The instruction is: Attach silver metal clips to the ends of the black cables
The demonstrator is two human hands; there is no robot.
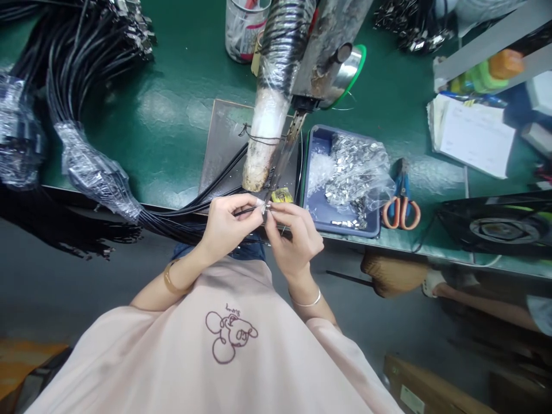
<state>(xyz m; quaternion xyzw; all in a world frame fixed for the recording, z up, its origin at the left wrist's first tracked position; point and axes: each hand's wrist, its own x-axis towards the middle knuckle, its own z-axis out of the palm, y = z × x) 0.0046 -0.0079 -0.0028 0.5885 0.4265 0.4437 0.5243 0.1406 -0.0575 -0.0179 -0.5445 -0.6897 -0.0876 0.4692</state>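
Observation:
My left hand pinches the end of a black cable at the table's front edge. Close against it, the fingers of my right hand close on a small metal connector piece at that cable end. Just above my fingertips is the tip of a soldering iron on a metal stand. Beside it a plastic-wrapped hose points down. More black cables run left from my hands into a plastic-wrapped bundle. Right of my hands sits a blue tray with small metal parts in a bag.
Orange-handled scissors lie right of the tray, with a black fan farther right. A solder spool hangs on the stand. A tub stands at the back. Papers lie at right. Another person's leg shows below.

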